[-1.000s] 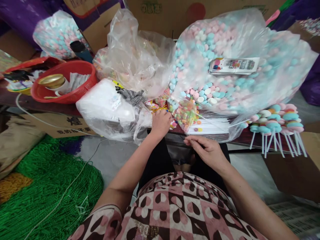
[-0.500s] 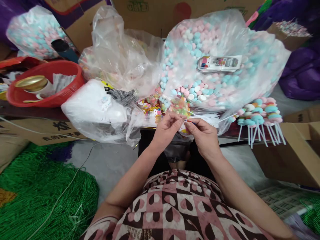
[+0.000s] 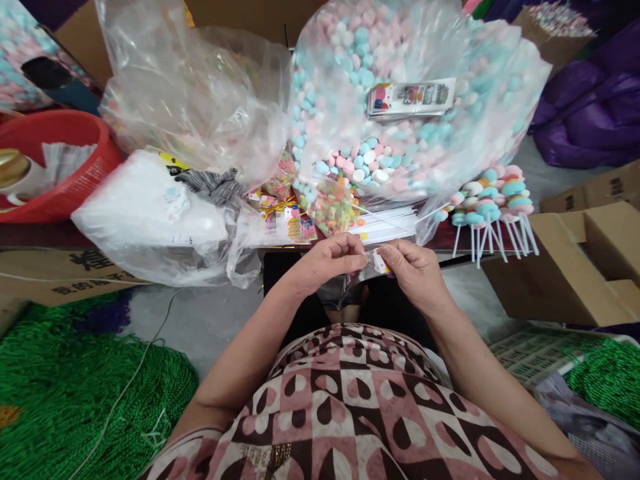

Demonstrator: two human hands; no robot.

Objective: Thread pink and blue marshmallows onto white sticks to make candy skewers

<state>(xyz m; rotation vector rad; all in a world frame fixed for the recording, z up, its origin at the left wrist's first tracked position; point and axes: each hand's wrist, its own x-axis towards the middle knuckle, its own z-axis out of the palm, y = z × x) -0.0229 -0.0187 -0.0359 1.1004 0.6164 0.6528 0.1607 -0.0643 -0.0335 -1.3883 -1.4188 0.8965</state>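
Between my hands, at the table's front edge, is a small clear printed plastic bag (image 3: 379, 262). My right hand (image 3: 417, 273) pinches one side of it between thumb and fingers. The fingers of my left hand (image 3: 330, 263) are closed on its other side. Just beyond my hands lie white sticks (image 3: 393, 222) in a bundle and multicoloured gummy candies (image 3: 335, 203). Printed bags with gold twist ties (image 3: 290, 220) lie to the left of the candies. Off to the right stand skewers of pastel marshmallows (image 3: 493, 193), their white sticks jutting over the edge.
A large clear sack of marshmallows (image 3: 420, 153) covers the table's back, with a stack of printed packets (image 3: 413, 98) on it. White plastic bags (image 3: 150, 213) and a red basket (image 3: 90, 180) stand left. Open cardboard boxes (image 3: 565, 273) are at right, green tinsel (image 3: 95, 393) on the floor.
My hands have moved slightly apart, and more of the small bag shows between them. The head view has shifted, so the table's things appear further left and higher.
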